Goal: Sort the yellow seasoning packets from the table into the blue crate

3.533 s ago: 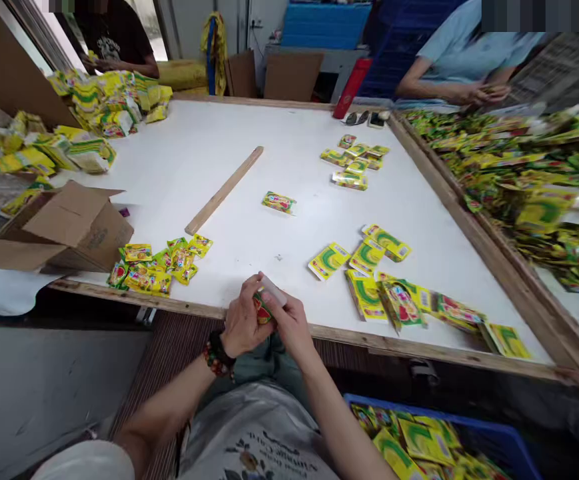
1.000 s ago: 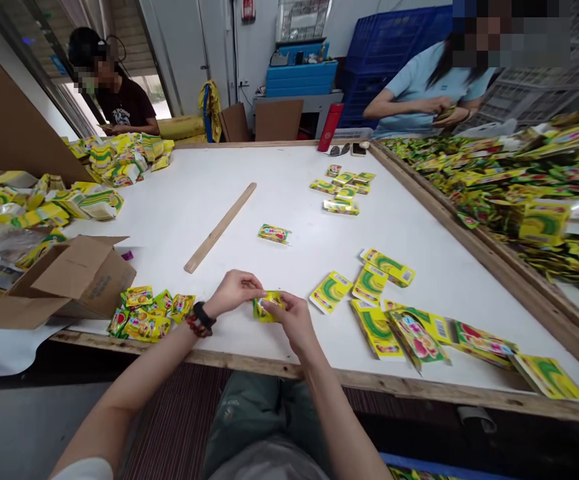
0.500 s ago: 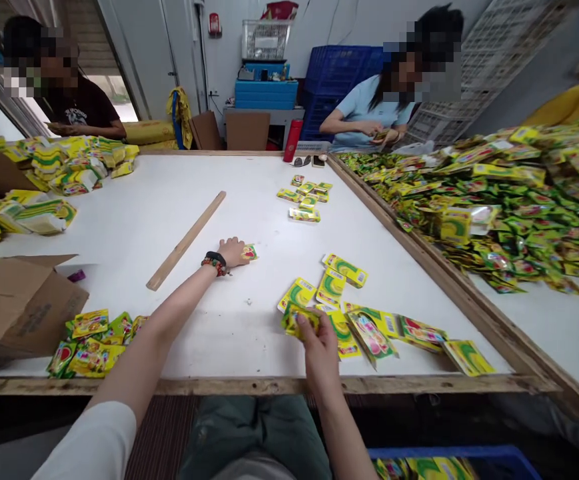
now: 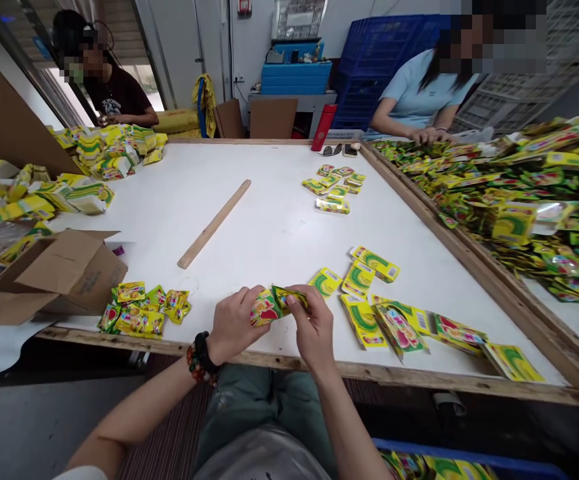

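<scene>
head | left grip (image 4: 234, 323) grasping carton (image 4: 264, 309) | right grip (image 4: 316, 328) grasping packet (image 4: 296, 299) | blue bin (image 4: 469, 451): yellow packs (image 4: 452, 469)

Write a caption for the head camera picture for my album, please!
Left fingers hold a printed box, right fingers a yellow packet, at a white table.

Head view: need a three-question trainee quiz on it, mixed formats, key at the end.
1. True or false: the left hand is holding the wooden stick.
2. Which of these stands near the far edge of the white table? A) the open cardboard box B) the red bottle C) the wooden stick
3. Fill in the blank: the right hand holds a small shiny ____.

Key:
1. False; it holds a printed carton.
2. B
3. packet
</scene>
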Motion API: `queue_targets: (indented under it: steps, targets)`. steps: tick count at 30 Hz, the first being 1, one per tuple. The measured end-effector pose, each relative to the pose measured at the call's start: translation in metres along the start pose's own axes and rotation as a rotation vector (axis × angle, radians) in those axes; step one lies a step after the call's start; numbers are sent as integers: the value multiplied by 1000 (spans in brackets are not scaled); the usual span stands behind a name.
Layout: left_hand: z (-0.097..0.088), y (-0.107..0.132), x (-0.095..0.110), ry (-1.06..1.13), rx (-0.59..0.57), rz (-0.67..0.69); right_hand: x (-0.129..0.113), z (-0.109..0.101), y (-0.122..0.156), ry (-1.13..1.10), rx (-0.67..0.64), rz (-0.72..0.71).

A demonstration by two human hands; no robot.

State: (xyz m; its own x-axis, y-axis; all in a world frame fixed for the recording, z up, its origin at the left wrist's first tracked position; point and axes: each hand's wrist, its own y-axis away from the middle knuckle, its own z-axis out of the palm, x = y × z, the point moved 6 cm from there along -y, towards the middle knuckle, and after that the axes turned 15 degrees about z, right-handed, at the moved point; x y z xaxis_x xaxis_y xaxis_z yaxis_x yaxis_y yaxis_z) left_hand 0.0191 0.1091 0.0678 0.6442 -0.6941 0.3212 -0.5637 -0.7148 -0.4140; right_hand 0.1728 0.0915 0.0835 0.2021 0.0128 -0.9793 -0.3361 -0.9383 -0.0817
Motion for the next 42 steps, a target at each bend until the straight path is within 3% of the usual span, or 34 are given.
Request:
queue_targets:
  steps: [6,9,13,17,23,27,31,38,42]
  targets:
    - [9,23,16,59,77,-45,-19,-7,2,335,-233,49]
    - [15,30,27,91,103,-59,-27,-6,7,451,-266,5]
    - [23,46,33,58,198,-138,-25,-5,23,421,-91,-100]
    - [31,62,35,41,245,-190,-22,4,46,572,67,-254]
    - [30,64,37,16,295,-182,-31,5,63,689,314,-395]
    - [30,62,35,53,302,-192,-31,7,60,617,226,-425]
    - [33,63,34,72,270,-237,-22,0,45,512,148,-262]
    - [32,63,35,98,293,-232,-18,2,33,478,-48,-131]
    - [32,64,32,122,269,-234,-28,9,39,508,-26,-245]
